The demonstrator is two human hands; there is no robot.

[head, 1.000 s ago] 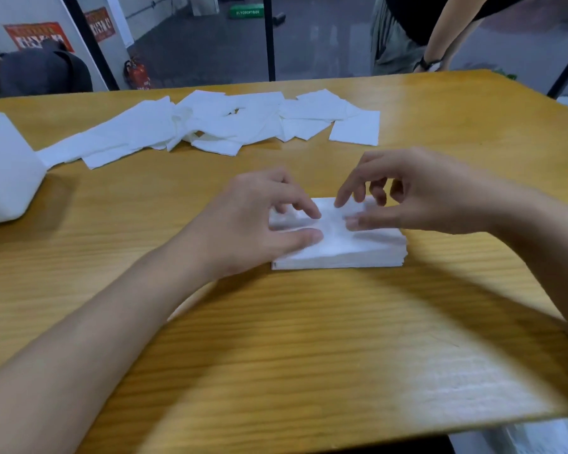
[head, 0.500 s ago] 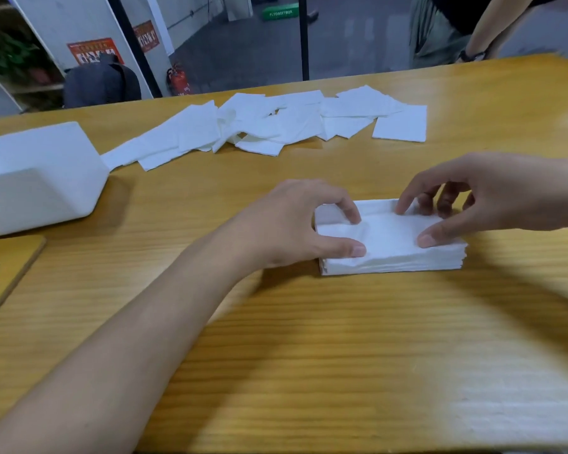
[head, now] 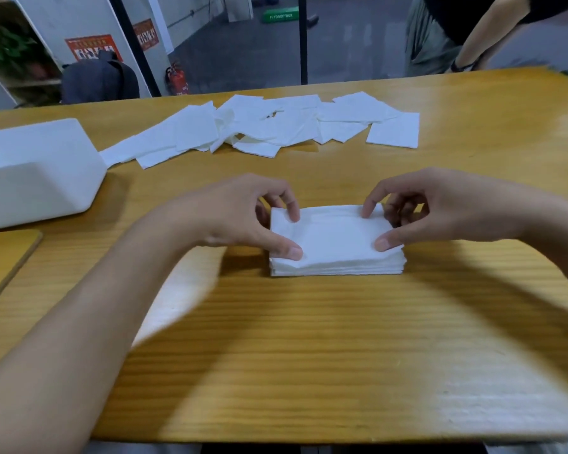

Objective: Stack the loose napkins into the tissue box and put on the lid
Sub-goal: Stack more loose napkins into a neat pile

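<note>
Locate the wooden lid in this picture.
In the head view, the wooden lid lies flat at the table's left edge, just in front of the white tissue box.

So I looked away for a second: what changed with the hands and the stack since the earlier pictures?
The left hand and right hand have spread from the middle of the stack to its two ends, thumbs on the near corners and fingers on the far edge. The stack stayed on the table. The loose napkins, the box and the lid lie untouched.
</note>
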